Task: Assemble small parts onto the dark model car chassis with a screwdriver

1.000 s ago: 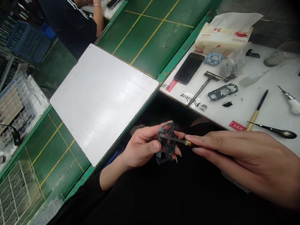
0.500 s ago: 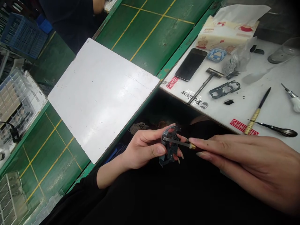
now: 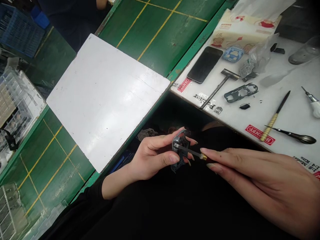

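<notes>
My left hand is closed around a dark grey model car body, thumb on one side and fingers behind it. The shell is held tilted above my lap, its hollow side partly visible. Between the fingertips of my right hand is a narrow flat-bladed hand tool with a brass collar and a dark reddish handle, mostly hidden by the fingers. Its blade tip meets the upper edge of the shell near my left thumb. Whether it is a file or a scraper I cannot tell.
On the white bench at right lie a second grey car body, a T-shaped metal tool, a phone, a yellow-handled file and a black-handled pointed tool. A white board spans the green conveyor. A person stands beyond.
The camera view has shifted slightly. The car body is turned a little in my left hand, and the tool's blade still rests against its edge. Both hands keep their grips.
</notes>
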`<action>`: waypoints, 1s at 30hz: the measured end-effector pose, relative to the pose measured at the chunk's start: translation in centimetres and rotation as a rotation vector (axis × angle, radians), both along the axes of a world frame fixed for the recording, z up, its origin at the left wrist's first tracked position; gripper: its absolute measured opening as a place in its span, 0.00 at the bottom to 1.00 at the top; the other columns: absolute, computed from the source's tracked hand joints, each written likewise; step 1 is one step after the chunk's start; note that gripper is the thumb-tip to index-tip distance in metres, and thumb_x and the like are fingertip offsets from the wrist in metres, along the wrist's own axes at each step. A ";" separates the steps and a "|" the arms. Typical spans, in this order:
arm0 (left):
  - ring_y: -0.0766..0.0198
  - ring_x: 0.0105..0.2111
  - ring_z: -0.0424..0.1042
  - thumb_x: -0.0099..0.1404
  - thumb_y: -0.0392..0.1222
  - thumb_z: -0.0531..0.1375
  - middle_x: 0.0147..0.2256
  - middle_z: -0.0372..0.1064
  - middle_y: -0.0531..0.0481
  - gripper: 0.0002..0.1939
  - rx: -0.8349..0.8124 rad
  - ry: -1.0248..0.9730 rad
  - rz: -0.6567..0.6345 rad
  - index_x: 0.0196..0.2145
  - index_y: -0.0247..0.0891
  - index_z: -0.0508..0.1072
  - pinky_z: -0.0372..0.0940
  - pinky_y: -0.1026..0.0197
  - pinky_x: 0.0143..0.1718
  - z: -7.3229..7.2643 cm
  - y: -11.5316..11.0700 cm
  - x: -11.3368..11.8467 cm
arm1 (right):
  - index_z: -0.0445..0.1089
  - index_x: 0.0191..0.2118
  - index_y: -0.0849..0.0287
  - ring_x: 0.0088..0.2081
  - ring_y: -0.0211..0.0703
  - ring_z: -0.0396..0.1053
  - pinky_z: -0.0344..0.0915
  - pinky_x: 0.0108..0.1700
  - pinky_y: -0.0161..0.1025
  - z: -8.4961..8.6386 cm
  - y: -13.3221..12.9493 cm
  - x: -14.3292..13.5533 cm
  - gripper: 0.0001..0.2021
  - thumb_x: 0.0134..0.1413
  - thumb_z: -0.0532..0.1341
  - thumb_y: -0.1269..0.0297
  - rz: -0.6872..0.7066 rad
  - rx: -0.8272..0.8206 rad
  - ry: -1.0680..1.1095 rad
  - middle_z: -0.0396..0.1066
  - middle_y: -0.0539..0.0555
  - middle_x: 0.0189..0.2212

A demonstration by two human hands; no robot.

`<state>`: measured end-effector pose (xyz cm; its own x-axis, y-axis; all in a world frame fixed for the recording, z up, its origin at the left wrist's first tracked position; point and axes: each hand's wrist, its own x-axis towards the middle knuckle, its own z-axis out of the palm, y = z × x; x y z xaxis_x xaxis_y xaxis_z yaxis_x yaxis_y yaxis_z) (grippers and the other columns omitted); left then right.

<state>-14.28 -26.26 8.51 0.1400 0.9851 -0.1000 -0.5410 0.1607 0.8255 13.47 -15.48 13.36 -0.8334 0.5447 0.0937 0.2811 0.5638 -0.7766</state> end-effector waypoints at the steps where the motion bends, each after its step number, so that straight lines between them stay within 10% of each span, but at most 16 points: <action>1: 0.50 0.53 0.90 0.81 0.42 0.73 0.68 0.83 0.36 0.27 0.013 0.030 0.008 0.73 0.50 0.82 0.85 0.48 0.59 0.0 0.1 0.0 | 0.77 0.71 0.47 0.39 0.40 0.87 0.78 0.34 0.33 -0.1 0.0 -0.1 0.16 0.90 0.59 0.64 -0.005 0.006 -0.002 0.88 0.49 0.48; 7: 0.49 0.53 0.90 0.79 0.41 0.75 0.67 0.84 0.36 0.29 0.102 0.191 0.098 0.74 0.49 0.82 0.83 0.45 0.63 -0.6 0.2 -0.1 | 0.79 0.69 0.48 0.42 0.42 0.88 0.80 0.36 0.33 -0.4 -0.1 -0.7 0.14 0.90 0.60 0.62 -0.021 0.022 -0.005 0.88 0.50 0.49; 18: 0.50 0.50 0.91 0.82 0.47 0.71 0.70 0.81 0.35 0.21 -0.088 -0.240 -0.091 0.69 0.51 0.85 0.88 0.49 0.50 0.4 0.2 0.4 | 0.81 0.67 0.44 0.42 0.42 0.87 0.82 0.40 0.35 -0.4 1.1 0.1 0.16 0.85 0.63 0.66 0.013 0.025 0.025 0.88 0.46 0.49; 30: 0.50 0.52 0.89 0.80 0.42 0.74 0.69 0.81 0.38 0.29 0.047 0.050 0.020 0.74 0.52 0.81 0.88 0.48 0.54 0.1 0.1 0.1 | 0.76 0.77 0.38 0.36 0.42 0.83 0.74 0.33 0.39 -0.9 0.7 0.7 0.22 0.87 0.62 0.63 0.017 -0.124 0.002 0.86 0.49 0.45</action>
<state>-14.16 -26.14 8.60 0.1162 0.9914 -0.0599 -0.5020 0.1106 0.8578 14.18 -14.75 12.44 -0.8424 0.5381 0.0288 0.2704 0.4684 -0.8411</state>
